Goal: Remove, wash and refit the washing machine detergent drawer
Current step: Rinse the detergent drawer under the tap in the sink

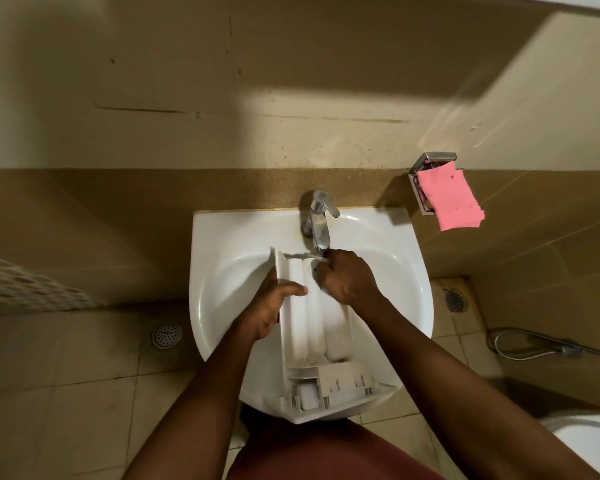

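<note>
We held drawer over basin to catch runoff; left hand gripped side wall, steadying; right hand curled beneath tap, grip unclear.

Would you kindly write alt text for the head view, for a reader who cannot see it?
A person holds a white detergent drawer over a sink, under the tap: the left hand grips its side, the right hand curls over its far end. A pink sponge sits in a wall holder.

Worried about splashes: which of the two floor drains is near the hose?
The floor drain right of the sink, in the corner by the hose; the other drain lies left of the sink.
</note>
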